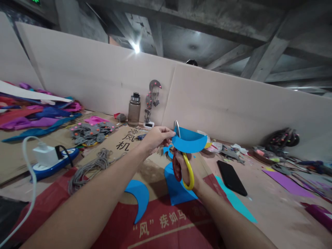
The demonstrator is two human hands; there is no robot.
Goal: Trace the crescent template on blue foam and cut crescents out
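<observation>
My left hand (158, 137) pinches the left tip of a blue felt piece (190, 144), holding it up over the work surface. In my right hand (183, 165) are scissors (191, 173) with one red and one yellow handle loop. Their blades point upward and stand at the left end of the felt piece, beside my left fingertips. A blue crescent (142, 197) lies flat below my left forearm. Under my right hand rests a larger blue felt sheet (177, 190), partly hidden. Small blue cutouts (168, 151) lie behind it.
Red and brown cardboard (155, 238) covers the table. To the right lie a black phone (231, 177) and a turquoise sheet (240, 204). A bottle (134, 110) stands by the white partition (103, 76). Left are grey cord (88, 169), a power strip (55, 164) and felt scraps (46, 117).
</observation>
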